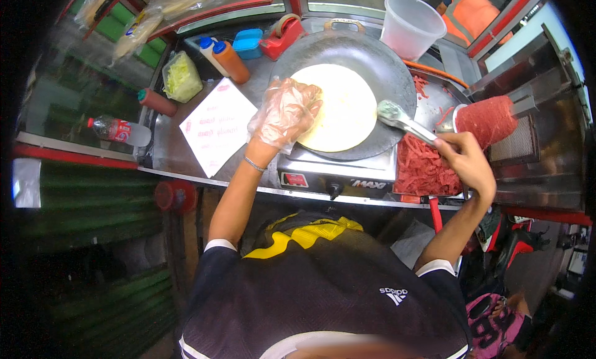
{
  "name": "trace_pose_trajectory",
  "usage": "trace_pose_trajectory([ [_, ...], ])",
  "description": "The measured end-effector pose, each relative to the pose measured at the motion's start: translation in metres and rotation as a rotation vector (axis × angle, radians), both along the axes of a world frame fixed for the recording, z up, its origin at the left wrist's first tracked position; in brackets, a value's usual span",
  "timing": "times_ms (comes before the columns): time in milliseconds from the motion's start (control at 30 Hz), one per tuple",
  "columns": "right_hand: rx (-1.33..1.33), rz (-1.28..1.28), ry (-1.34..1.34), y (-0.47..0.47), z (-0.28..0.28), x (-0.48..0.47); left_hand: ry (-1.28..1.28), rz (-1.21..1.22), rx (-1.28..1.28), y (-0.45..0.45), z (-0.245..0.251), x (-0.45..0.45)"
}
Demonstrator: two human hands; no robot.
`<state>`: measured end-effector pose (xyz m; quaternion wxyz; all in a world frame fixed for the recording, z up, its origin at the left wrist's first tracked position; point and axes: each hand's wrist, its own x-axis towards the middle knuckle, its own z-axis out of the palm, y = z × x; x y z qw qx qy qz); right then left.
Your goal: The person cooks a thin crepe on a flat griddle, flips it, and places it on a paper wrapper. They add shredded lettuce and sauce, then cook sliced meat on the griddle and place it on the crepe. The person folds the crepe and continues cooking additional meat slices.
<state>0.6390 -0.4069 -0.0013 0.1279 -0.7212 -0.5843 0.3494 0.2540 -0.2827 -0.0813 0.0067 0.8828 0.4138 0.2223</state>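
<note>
A round pale flatbread (347, 107) lies in a wide dark metal pan (396, 79) on a gas stove (335, 173). My left hand (286, 110), in a clear plastic glove, is over the flatbread's left edge; its fingers are curled, and whether they grip the bread is unclear. My right hand (468, 161), without a glove, holds metal tongs (416, 130) by the handle. The tongs' head is at the flatbread's right edge, over the pan. Beside the right hand lie red meat shreds (423, 168) in a tray, with a red meat cone (486, 121) above them.
Left of the pan lies printed white paper (219, 126). Around it stand an orange sauce bottle (231, 62), a red sauce bottle (157, 103), a tub of shredded lettuce (181, 77) and a water bottle (120, 131). A plastic bucket (412, 28) stands behind; a person (470, 14) is beyond the glass.
</note>
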Motion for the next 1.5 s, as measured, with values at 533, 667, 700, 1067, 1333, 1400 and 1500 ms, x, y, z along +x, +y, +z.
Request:
trace_pose_trajectory([
  [533, 0.589, 0.025, 0.144, 0.042, -0.007, -0.285, -1.672, 0.43, -1.172, 0.054, -0.19, -0.319],
  [667, 0.368, -0.216, 0.412, 0.048, -0.071, -0.363, -1.752, 0.277, -1.441, 0.056, -0.209, -0.349],
  [700, 0.303, -0.264, 0.388, 0.051, -0.091, -0.38, -1.754, 0.192, -1.507, 0.057, -0.205, -0.351],
  [1067, 0.362, -0.453, 0.094, 0.014, -0.181, -0.473, -0.852, 0.441, -1.09, 0.067, -0.197, -0.355],
  [1333, 0.495, -0.642, 0.197, 0.014, -0.21, -0.484, -0.333, 0.463, -0.359, 0.053, -0.169, -0.396],
  [1400, 0.466, -0.613, 0.293, 0.017, -0.22, -0.482, -0.385, 0.297, -0.198, 0.099, -0.135, -0.395],
  [1500, 0.596, -0.48, 0.3, 0.021, -0.238, -0.478, -0.307, 0.392, -0.025, 0.178, -0.103, -0.412],
])
